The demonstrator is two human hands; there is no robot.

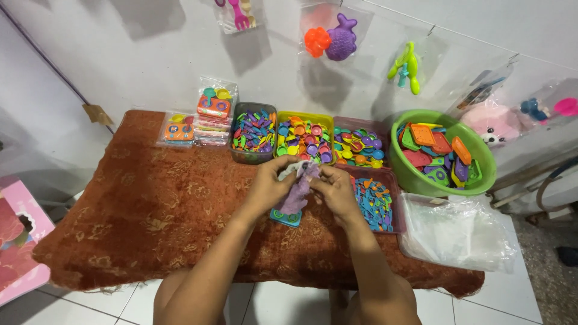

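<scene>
- We grip a small clear bag of toy parts (298, 189) with both left hand (272, 183) and right hand (336, 189), fingers pinched on its top.
- Bag hangs above the rust-red cloth table (150, 204), touching a blue tile (286, 218).
- Green basin (442, 183) of plastic pieces sits to our right.
</scene>
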